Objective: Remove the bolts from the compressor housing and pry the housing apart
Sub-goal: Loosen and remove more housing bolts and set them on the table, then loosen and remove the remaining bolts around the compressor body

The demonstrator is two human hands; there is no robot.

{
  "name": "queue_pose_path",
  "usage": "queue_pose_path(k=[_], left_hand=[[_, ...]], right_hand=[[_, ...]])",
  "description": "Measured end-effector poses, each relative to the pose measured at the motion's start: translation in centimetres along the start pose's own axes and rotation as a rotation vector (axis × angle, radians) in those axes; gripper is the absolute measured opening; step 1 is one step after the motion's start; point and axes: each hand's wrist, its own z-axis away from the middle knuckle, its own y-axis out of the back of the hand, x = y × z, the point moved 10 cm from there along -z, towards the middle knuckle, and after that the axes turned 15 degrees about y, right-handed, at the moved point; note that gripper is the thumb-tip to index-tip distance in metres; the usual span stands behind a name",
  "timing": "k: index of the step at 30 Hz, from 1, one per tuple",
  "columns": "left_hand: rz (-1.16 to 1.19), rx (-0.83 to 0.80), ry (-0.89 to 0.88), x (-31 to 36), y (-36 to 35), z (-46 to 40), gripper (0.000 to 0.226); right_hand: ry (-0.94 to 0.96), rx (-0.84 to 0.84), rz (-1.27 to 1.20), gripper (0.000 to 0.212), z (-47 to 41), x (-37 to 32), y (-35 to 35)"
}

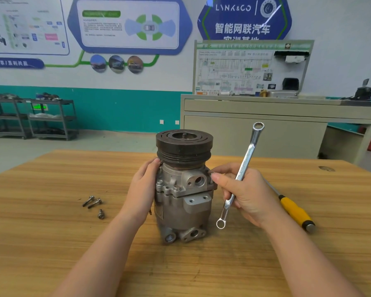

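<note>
At the centre of a wooden counter (51,243) stands a grey metal compressor housing (181,202), upright on its rear end, with its dark, grooved pulley (184,145) on top. Two bolts (159,183) are seated in the flange on the near side of the housing, just below the pulley. The left hand (142,189) rests against the left side of the housing, its fingers wrapped round the body and its thumb reaching up to the lower edge of the pulley. The right hand (243,194) is just to the right of the housing; its fingers are curled round the middle of a silver double-ended ring spanner (240,174), and its fingertips touch the housing's upper right edge. The spanner slants from a ring end low and near beside the housing's base to a ring end raised up and to the right of the pulley. To the left of the housing, well apart from it, three loose bolts (94,203) lie on the counter, two side by side and one a little nearer the viewer. To the right of the housing, beyond the right hand, lies a screwdriver with a yellow and black handle (296,212), its metal shaft partly hidden behind the hand. Behind the housing, across the floor, stand a beige workbench (276,125) carrying a wiring-diagram board (244,69), and farther left, dark metal shelving (30,116) against a teal and white wall hung with posters.
</note>
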Motion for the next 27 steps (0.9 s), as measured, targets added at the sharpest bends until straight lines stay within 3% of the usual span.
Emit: queue_pose_path(k=[7,9,11,12,13,15,18,22,25,27], left_hand=[[0.038,0.013,-0.002,-0.2,0.0,-0.2,0.034],[0.061,0.166,-0.108,0.9,1.3,0.8,0.028],[-0.023,0.435,-0.513,5.1,3.2,4.8,0.012],[-0.083,0.489,-0.771,7.3,2.9,7.4,0.005],[-0.154,0.455,-1.001,8.5,1.5,9.8,0.004],[-0.380,0.370,-1.215,9.0,-2.2,12.7,0.016],[-0.673,0.513,-1.086,8.2,-5.2,12.8,0.032],[-0.708,0.454,-1.046,7.8,-5.6,12.4,0.029],[-0.573,0.400,-1.078,8.4,-4.3,12.2,0.020],[-0.361,0.534,-1.024,8.9,-0.5,11.2,0.017]], right_hand=[[0.005,0.032,0.035,0.004,0.1,-0.4,0.2],[0.050,0.090,0.034,0.006,-0.1,-1.0,0.6],[0.090,0.153,-0.024,0.002,-0.2,-1.8,0.9],[0.103,0.165,-0.068,0.004,-0.3,-2.3,0.8],[0.110,0.160,-0.113,0.009,-0.3,-2.8,0.5],[0.117,0.124,-0.185,0.011,-0.2,-3.5,-0.4],[0.123,0.065,-0.224,0.011,0.0,-3.9,-1.3],[0.128,0.034,-0.238,0.012,0.1,-4.1,-1.6],[0.132,-0.034,-0.211,0.018,0.2,-4.1,-2.4],[0.119,-0.058,-0.199,0.027,0.3,-3.9,-2.7]])
